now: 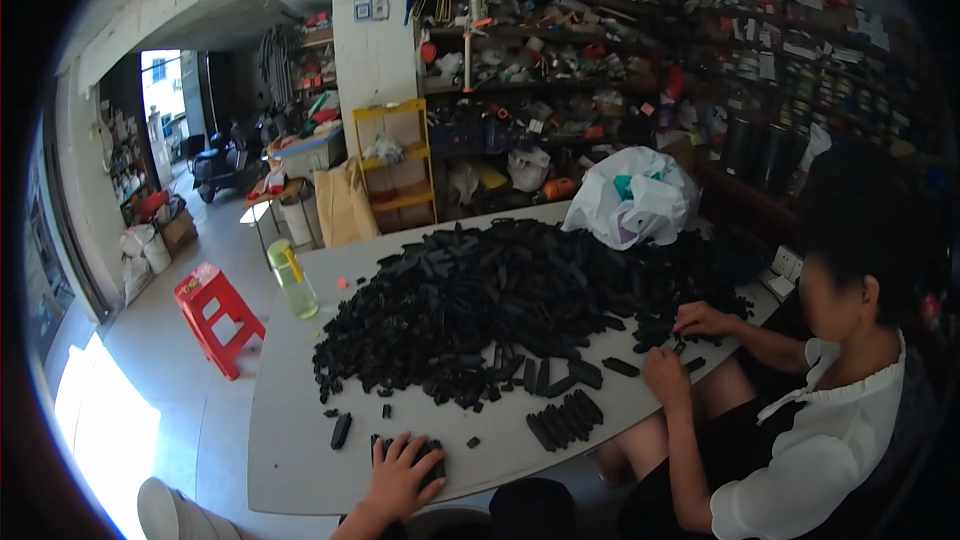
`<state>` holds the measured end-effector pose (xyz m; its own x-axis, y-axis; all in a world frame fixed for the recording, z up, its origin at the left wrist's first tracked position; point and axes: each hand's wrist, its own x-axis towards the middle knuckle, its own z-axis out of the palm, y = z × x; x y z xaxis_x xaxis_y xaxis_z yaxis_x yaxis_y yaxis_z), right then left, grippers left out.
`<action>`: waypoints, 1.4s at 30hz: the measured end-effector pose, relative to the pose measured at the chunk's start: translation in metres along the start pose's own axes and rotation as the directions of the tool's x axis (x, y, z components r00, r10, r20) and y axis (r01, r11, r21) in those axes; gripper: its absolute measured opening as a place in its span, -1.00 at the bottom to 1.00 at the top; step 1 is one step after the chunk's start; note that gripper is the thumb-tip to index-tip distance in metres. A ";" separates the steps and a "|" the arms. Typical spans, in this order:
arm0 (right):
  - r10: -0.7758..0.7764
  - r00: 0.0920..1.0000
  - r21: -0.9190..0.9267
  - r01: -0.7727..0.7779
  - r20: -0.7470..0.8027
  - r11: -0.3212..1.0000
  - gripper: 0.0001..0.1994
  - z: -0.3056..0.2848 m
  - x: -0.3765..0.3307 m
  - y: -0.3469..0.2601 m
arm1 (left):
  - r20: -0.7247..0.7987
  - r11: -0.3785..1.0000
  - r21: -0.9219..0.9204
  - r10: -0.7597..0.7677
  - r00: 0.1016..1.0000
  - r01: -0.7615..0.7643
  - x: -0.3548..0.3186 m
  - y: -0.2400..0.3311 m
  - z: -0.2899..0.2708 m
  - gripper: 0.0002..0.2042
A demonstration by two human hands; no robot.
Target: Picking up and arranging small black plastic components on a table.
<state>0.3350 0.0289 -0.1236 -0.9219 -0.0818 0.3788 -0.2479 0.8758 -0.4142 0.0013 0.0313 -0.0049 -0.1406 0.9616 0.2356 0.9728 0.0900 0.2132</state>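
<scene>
My left hand [402,475] rests palm down near the front edge of the table, fingers spread over a small group of black plastic pieces [437,462] that it partly covers. Just beyond it lie a single black piece [341,431] and a tiny black part [473,442]. To its right, several long black pieces [565,420] are lined up side by side. A large heap of black plastic parts [500,280] covers the middle of the table, smaller bits at its left and longer ones at its right. My right hand is out of view.
At the right a seated person [820,420] handles a small black part with both hands. A white plastic bag [635,198] and a green bottle [292,280] stand on the grey table [300,480]. A red stool [220,315] is left of it, packed shelves behind.
</scene>
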 end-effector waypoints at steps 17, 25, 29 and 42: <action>0.220 0.947 -0.037 -0.217 0.234 0.975 -0.86 -0.025 0.027 -0.021 | -0.198 0.937 0.131 -0.296 0.935 0.324 0.018 0.011 0.009 -0.43; 0.240 0.911 0.100 -0.288 0.336 0.952 -0.63 -0.026 0.023 -0.025 | -0.023 0.994 -0.024 -0.110 0.994 0.110 0.016 -0.015 -0.014 -0.40; 0.299 0.894 0.304 -0.402 0.333 0.864 -0.54 -0.058 0.028 -0.021 | -0.046 0.991 -0.054 -0.125 0.991 0.122 0.013 -0.018 -0.022 -0.46; 0.402 0.805 0.898 -0.360 0.437 -0.255 -0.53 -0.111 0.046 -0.018 | -0.240 0.978 -0.076 -0.206 0.949 0.193 0.001 0.000 -0.012 -0.77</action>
<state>0.3305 0.0622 -0.0068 -0.9716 0.0785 -0.2231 0.1276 -0.6205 -0.7738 -0.0005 0.0291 0.0066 -0.3777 0.8317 0.4069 0.9106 0.2541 0.3259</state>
